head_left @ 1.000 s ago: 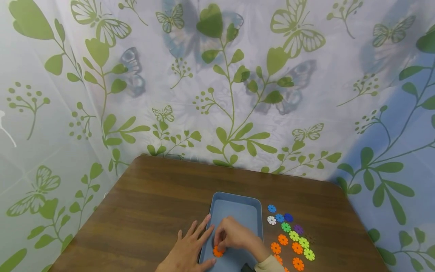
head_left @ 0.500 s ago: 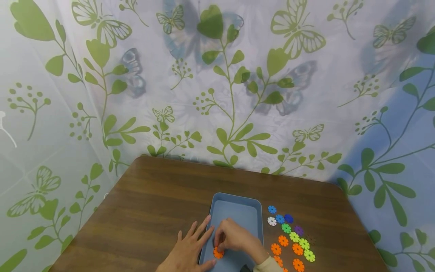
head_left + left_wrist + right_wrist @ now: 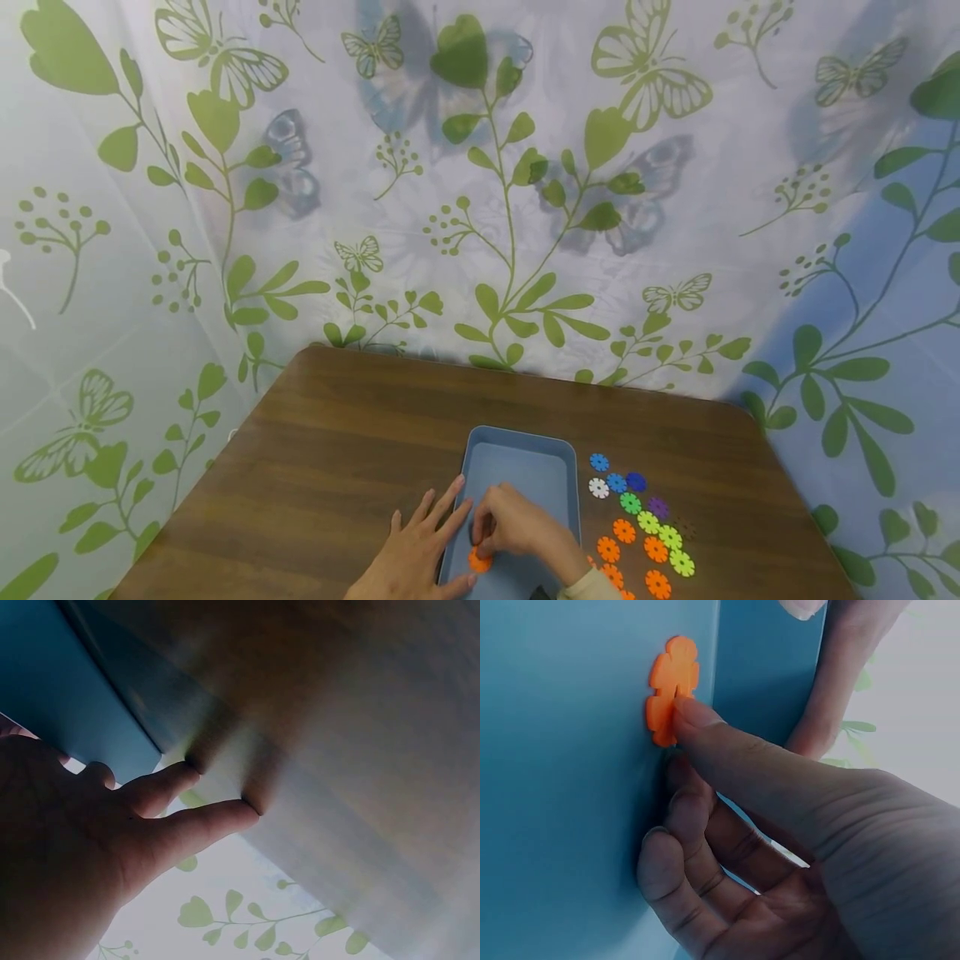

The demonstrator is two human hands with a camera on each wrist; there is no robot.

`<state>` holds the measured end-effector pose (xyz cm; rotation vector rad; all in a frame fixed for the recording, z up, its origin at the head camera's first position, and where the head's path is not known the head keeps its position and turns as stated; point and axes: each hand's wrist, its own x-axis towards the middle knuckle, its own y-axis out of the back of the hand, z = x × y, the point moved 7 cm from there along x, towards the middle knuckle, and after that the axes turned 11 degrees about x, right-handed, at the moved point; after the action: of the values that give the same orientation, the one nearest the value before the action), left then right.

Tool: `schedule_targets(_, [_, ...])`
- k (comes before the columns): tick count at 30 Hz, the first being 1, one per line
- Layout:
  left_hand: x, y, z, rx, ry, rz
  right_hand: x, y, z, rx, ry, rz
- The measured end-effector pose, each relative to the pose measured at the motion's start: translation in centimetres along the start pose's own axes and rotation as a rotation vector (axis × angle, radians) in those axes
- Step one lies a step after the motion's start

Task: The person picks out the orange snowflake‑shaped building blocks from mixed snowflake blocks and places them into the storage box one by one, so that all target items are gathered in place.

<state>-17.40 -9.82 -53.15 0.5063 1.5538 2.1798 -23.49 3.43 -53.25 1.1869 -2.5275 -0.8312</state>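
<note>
Inside the blue tray (image 3: pixel 525 433), near its left wall, lies an orange notched disc (image 3: pixel 480 562). My right hand (image 3: pixel 513 525) pinches the disc's edge with the thumb on top; the right wrist view shows the orange disc (image 3: pixel 671 690) close against the tray floor, the other fingers curled below it. Part of the index fingertip is hidden. My left hand (image 3: pixel 416 550) lies across the tray's left rim with fingers spread and straight. In the left wrist view, fingers of the left hand (image 3: pixel 90 817) reach past the tray wall (image 3: pixel 90 697) to the tabletop.
Right of the tray, several notched discs lie loose on the brown table (image 3: pixel 360 433): blue (image 3: pixel 598 462), white (image 3: pixel 598 487), green (image 3: pixel 630 502), yellow-green (image 3: pixel 670 537), purple (image 3: pixel 657 507) and orange (image 3: pixel 656 548). A leaf-and-butterfly curtain (image 3: pixel 420 208) hangs behind the table.
Almost nothing moves. The right hand stays on the orange disc, which looks slightly more tilted or covered now; the left hand keeps its place on the rim.
</note>
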Motion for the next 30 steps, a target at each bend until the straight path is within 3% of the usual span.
schedule_targets(4, [0.0, -0.2, -0.1, -0.005, 0.0, -0.007, 0.5, -0.9, 3.4, -0.035, 0.044, 0.001])
schedule_targets(8, [0.0, -0.3, -0.1, -0.01, -0.006, -0.001, 1.1, -1.7, 6.6, -0.009, 0.029, -0.014])
schedule_targets(12, [0.0, -0.5, -0.2, -0.011, -0.019, 0.021, 1.1, -1.9, 7.6, -0.008, 0.06, -0.016])
schedule_targets(16, [0.1, -1.1, -0.6, -0.014, -0.023, 0.048, 0.6, -1.0, 5.7, 0.065, 0.084, -0.027])
schedule_targets(20, [0.1, -1.4, -0.8, -0.018, -0.019, 0.073, -0.8, 1.0, 0.9, 0.119, 0.06, -0.014])
schedule_targets(23, [0.0, -1.2, -0.7, -0.01, -0.015, 0.078, -1.6, 2.2, -1.3, 0.133, 0.041, 0.031])
schedule_targets(30, [-0.1, -0.1, 0.0, -0.003, -0.003, 0.018, -2.9, 3.9, -2.4, 0.154, 0.0, 0.128])
